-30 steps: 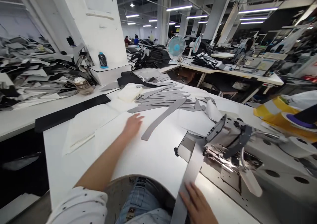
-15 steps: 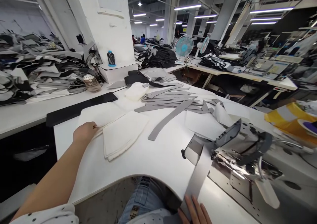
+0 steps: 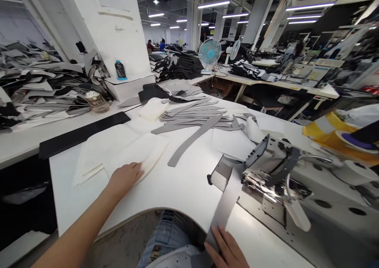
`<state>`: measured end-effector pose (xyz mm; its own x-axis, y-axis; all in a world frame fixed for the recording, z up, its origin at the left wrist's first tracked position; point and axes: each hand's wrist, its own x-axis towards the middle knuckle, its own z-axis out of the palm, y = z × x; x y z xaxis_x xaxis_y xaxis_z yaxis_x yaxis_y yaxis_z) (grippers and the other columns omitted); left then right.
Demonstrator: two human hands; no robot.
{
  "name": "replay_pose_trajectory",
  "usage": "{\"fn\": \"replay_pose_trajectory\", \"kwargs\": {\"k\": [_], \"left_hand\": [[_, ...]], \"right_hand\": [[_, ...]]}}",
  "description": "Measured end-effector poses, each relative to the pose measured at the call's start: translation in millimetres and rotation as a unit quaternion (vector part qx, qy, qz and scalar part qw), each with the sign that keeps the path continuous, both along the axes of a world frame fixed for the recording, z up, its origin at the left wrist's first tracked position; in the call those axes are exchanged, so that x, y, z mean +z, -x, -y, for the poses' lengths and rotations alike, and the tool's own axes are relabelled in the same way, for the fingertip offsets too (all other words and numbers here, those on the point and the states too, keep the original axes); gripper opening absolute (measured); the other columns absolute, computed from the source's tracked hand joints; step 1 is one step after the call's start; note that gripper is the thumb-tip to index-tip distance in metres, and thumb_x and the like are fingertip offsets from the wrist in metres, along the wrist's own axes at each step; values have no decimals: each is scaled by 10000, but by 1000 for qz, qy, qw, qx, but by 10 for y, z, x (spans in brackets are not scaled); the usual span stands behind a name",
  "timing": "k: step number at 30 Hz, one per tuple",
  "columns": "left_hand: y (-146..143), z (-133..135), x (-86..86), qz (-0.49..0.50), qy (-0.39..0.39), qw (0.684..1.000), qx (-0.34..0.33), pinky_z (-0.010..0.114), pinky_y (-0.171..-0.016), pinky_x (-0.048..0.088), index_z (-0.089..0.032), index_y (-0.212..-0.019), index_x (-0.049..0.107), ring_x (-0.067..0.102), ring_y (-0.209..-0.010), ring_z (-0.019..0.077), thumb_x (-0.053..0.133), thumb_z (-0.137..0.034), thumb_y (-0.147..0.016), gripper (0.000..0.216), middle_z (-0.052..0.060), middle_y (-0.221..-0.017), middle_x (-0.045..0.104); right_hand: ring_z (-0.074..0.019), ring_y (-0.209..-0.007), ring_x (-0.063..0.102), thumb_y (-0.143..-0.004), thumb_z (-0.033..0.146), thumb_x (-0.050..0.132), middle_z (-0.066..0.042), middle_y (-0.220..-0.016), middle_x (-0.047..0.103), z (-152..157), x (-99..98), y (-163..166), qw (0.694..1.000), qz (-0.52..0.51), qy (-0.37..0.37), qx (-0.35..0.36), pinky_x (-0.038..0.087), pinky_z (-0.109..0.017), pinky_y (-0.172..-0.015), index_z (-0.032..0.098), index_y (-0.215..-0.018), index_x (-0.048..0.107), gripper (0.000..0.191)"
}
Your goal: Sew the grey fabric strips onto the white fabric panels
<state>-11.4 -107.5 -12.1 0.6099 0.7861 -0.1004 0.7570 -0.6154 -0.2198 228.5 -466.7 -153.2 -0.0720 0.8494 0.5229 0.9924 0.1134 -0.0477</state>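
L hand [image 3: 126, 177] half-closed, gripping stacked white fabric panels [image 3: 142, 153] at 11 o'clock; R hand [image 3: 226, 249] open, flat on long grey strip [image 3: 225, 207] by silver sewing machine [image 3: 275, 177] at 2 o'clock; more grey strips [image 3: 192, 116] piled at 12 o'clock.

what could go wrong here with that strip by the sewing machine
The long flat grey strip under the right hand runs up toward the metal sewing machine head, held only at its near end, so it might skew or slip out of line. The stacked white fabric pieces under the left hand lie loose on the white table, so they could slide or crease.
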Motion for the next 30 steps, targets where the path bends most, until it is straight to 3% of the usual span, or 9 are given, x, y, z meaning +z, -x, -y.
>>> {"fn": "replay_pose_trajectory", "kwargs": {"k": [5,9,12,14,16,20,23,27,30], "left_hand": [[-51,45,22,12,15,1000,12,330,-679,481,-143,-971,620,590,-882,279,349,-126,-897,281,116,-1005,581],[10,-121,106,80,68,991,82,362,-655,485,-196,-823,596,587,-784,277,232,-447,-961,463,60,-889,601],[-60,-137,292,159,0,983,90,440,-678,501,-210,-871,608,592,-830,333,201,-601,-910,566,78,-971,623],[-264,19,422,219,-76,972,45,483,-721,514,-227,-1041,611,580,-944,358,179,-582,-928,571,73,-1109,605],[-611,327,476,234,-98,965,-63,493,-797,525,-243,-1204,573,563,-1031,341,212,-441,-945,486,57,-1191,578],[-1451,1229,273,87,50,945,-313,395,-921,518,-228,-1356,502,542,-1112,263,326,-82,-821,581,64,-1275,532],[-1824,1779,48,-84,114,922,-361,344,-783,531,-183,-1284,562,592,-938,269,417,14,-784,557,111,-1057,600],[-1968,1798,-4,-110,222,880,-405,312,-734,499,-204,-1122,632,597,-839,254,539,-96,-875,286,68,-918,605],[-2191,1459,36,7,306,868,-390,310,-834,482,-228,-1010,644,588,-916,219,362,-269,-1013,285,39,-990,605]], "right_hand": [[-308,-1289,506,-938,372,568,-85,-1411,525,-48,68,-58,1000,16,-19,12,533,-428,-943,302,-1265,626,340],[-265,-1313,487,-938,366,559,-63,-1405,535,-91,114,-175,998,-6,-49,32,532,-363,-938,302,-1269,616,342],[-214,-1320,480,-964,310,474,-25,-1346,589,-75,287,-235,994,-84,-35,56,506,-321,-976,287,-1254,621,326],[-164,-1283,513,-965,198,420,-20,-1301,619,-64,484,-254,987,-158,-11,35,472,-286,-1017,262,-1247,614,348],[-131,-1211,559,-982,169,409,-42,-1313,606,-86,694,-284,976,-217,11,-33,471,-244,-1003,239,-1315,558,371],[-227,-1170,553,-968,127,452,-117,-1441,476,-258,920,-439,984,-148,-8,-103,492,-384,-969,207,-1401,468,441],[-231,-1021,586,-940,87,514,-124,-1326,562,-377,861,-581,986,-95,36,-130,516,-382,-868,168,-1292,551,363],[-188,-815,569,-935,183,605,-44,-942,651,-386,702,-638,981,-108,107,-116,509,-326,-736,168,-947,630,32],[-186,-870,566,-935,165,606,-59,-988,641,-356,622,-590,985,-104,90,-99,496,-327,-792,167,-984,618,51]]}}
